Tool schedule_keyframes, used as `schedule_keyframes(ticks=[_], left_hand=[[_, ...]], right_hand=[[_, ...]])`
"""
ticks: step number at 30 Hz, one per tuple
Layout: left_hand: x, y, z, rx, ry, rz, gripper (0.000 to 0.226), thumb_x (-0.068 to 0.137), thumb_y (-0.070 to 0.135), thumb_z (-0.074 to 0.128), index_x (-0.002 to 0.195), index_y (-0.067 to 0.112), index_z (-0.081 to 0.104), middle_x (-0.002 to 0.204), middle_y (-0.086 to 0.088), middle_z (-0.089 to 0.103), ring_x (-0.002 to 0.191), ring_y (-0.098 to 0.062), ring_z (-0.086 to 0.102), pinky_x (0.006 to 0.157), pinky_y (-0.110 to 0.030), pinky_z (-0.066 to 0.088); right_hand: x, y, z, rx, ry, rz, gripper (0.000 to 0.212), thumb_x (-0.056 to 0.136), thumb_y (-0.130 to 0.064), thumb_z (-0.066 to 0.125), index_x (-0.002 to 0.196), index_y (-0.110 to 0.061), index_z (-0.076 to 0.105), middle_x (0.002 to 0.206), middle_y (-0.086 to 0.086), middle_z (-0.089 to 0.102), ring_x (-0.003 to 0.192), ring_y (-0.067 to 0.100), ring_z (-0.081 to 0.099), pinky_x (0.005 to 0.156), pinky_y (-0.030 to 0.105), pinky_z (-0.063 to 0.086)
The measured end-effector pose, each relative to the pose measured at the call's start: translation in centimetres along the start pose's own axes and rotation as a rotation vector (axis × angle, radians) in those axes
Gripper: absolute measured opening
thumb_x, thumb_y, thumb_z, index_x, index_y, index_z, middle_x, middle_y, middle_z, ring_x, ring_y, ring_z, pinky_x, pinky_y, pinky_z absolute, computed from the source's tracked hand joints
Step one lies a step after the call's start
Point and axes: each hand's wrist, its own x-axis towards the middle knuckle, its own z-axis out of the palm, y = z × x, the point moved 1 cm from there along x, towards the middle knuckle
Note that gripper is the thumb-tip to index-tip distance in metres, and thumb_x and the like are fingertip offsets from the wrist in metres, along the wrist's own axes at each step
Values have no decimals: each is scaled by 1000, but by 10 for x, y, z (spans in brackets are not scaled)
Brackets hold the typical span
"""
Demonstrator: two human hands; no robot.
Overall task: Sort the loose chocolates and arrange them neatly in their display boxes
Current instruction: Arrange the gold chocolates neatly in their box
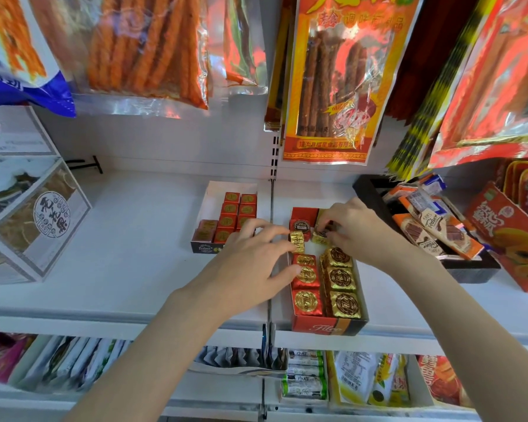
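Left hand [250,260] pinches a gold chocolate [297,241] over the box [326,325]; its gold column lies at four o'clock. Right hand [352,226], at two o'clock, pinches another chocolate [320,238].

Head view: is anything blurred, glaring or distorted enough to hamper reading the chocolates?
Head view: the gold-wrapped chocolates in the red display box are sharp, with small foil glints; the hanging snack packets at top are motion-smeared and show plastic glare; wide-angle bending curves the white shelf edges; lighting is even, with soft shadows.
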Motion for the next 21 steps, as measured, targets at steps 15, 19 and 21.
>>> schedule_keyframes(ticks=[15,19,21], left_hand=[[1,0,1,-26,14,0,44,93,46,35,132,29,43,146,14,29,133,-9,11,112,-39,21],[0,-1,2,-17,12,2,44,93,47,35,133,30,42,145,15,29,132,-8,11,113,-39,22],[0,-1,2,-19,13,3,44,93,46,35,133,30,42,146,15,29,132,-7,11,113,-39,22]], right_hand=[[1,5,-3,-1,-122,12,41,89,0,38,109,-28,62,121,7,48,122,25,36,99,39,29],[-2,3,-8,-31,-168,58,35,92,-9,39,105,-31,63,124,6,44,122,26,37,104,40,28],[-1,2,-9,-14,-119,16,33,91,-9,40,106,-26,64,120,7,52,116,26,43,102,42,36]])
